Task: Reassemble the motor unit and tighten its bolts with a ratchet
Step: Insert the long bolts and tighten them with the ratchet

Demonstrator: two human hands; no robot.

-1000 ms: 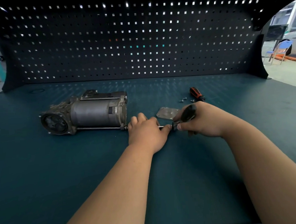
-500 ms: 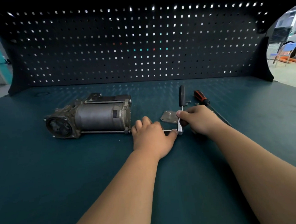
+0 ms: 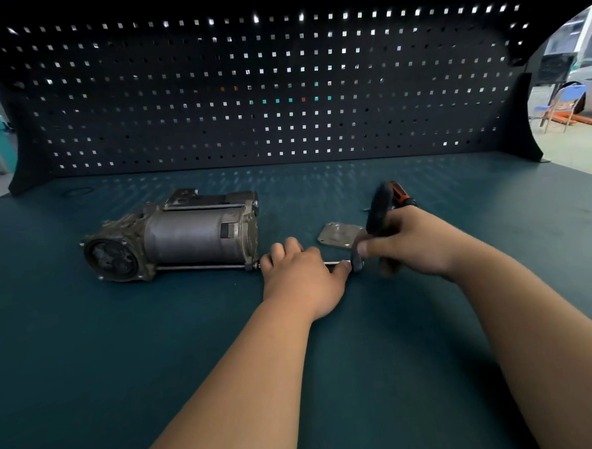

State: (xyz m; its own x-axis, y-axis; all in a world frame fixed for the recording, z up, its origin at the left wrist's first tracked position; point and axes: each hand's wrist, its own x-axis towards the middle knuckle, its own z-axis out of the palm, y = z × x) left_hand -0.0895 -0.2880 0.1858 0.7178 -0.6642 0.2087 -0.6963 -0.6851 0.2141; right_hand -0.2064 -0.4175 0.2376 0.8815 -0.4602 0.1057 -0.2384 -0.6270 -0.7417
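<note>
Your bare left hand [image 3: 300,275] shows a broad back and a row of rounded knuckles, with a short thumb at its side. Your bare right hand [image 3: 412,242] is softened by motion blur, its outline smeared and hard to make out. Behind them your left forearm [image 3: 248,381] and right forearm [image 3: 540,331] are uncovered skin right down to the lower edge of the view.

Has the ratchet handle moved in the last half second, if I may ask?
Yes; the ratchet handle swung right, toward the orange screwdriver.
</note>
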